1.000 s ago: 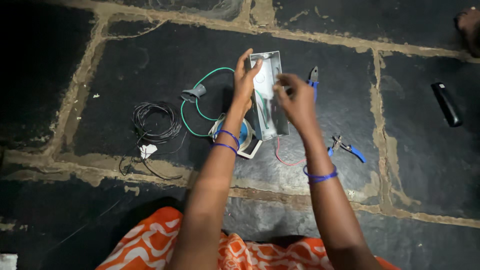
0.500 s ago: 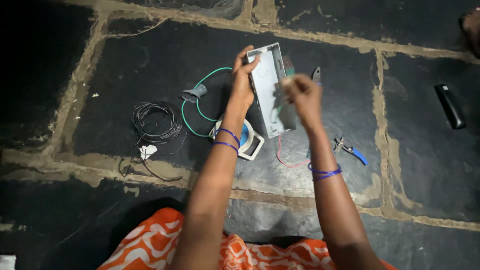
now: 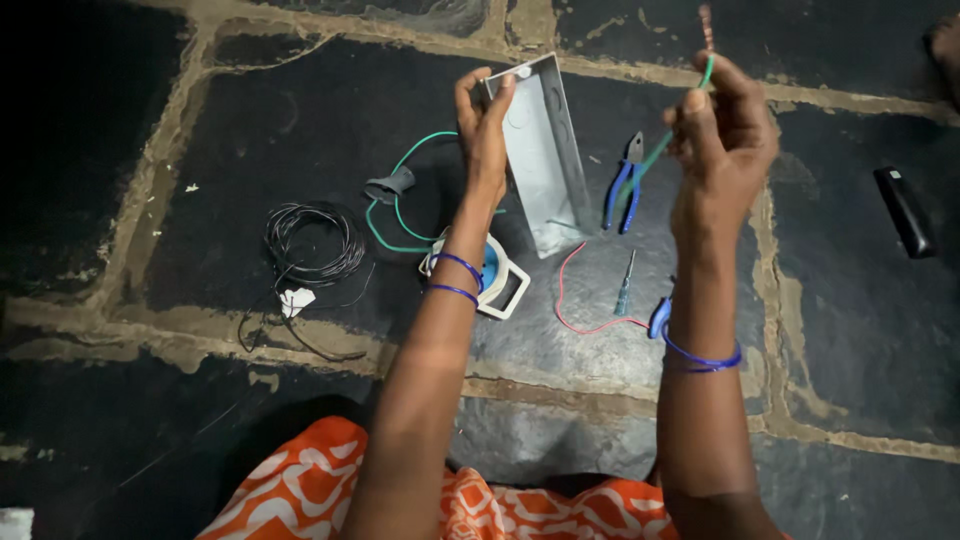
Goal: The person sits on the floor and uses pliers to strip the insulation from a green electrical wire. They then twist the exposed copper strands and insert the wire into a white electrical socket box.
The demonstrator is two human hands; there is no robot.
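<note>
Gripping a grey metal box [image 3: 541,150] in the left hand [image 3: 486,130], a green wire [image 3: 668,135] is pinched and drawn rightward by the right hand [image 3: 722,130]; steady pulling seems needed.

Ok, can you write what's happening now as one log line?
left hand: holds grey metal box | right hand: pinches green wire | floor: blue pliers, screwdriver, black wire coil

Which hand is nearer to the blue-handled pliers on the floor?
Right. The right hand is raised just right of the blue-handled pliers; the left hand holds the metal box on their far side.
</note>
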